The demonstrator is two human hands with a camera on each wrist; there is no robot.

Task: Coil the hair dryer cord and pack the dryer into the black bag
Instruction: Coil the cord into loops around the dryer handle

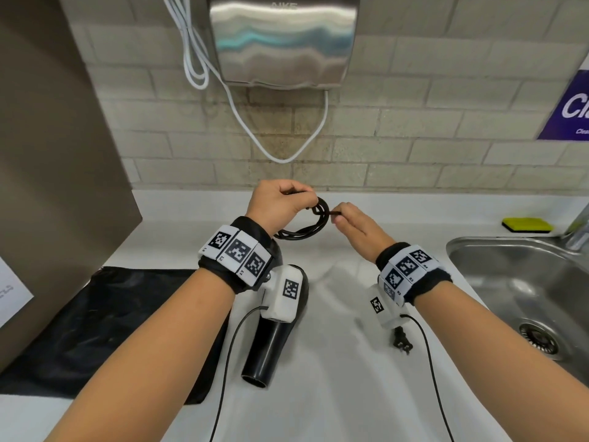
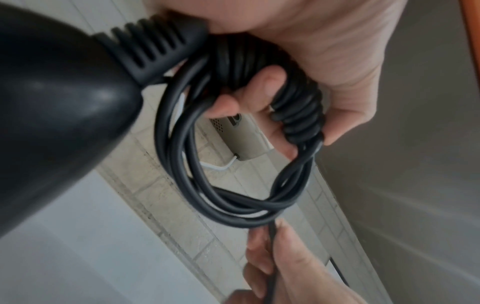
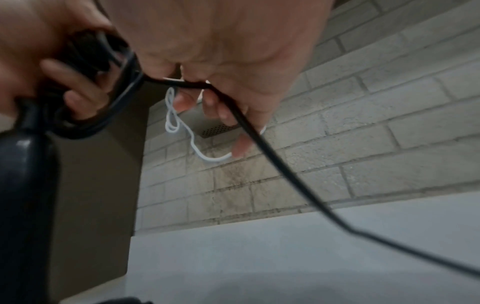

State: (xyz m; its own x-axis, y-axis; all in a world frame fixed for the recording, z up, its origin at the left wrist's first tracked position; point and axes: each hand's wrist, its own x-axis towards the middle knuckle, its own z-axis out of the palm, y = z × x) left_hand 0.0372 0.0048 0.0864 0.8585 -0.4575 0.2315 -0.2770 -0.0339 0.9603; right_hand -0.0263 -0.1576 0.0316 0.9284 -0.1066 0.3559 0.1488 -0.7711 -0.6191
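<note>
Fingers (image 2: 262, 86) curled around coiled cord (image 2: 182, 144)

Black dryer (image 1: 271, 339), cord (image 1: 306, 229) coiled, beside bag (image 1: 105, 327)

White counter (image 1: 334, 393) bears black bag (image 1: 95, 330), sponge (image 1: 527, 224).

We face a pale brick wall (image 1: 414, 122) with a steel hand dryer (image 1: 283, 39), above a white counter (image 1: 334, 393) and steel sink (image 1: 526, 282).
</note>
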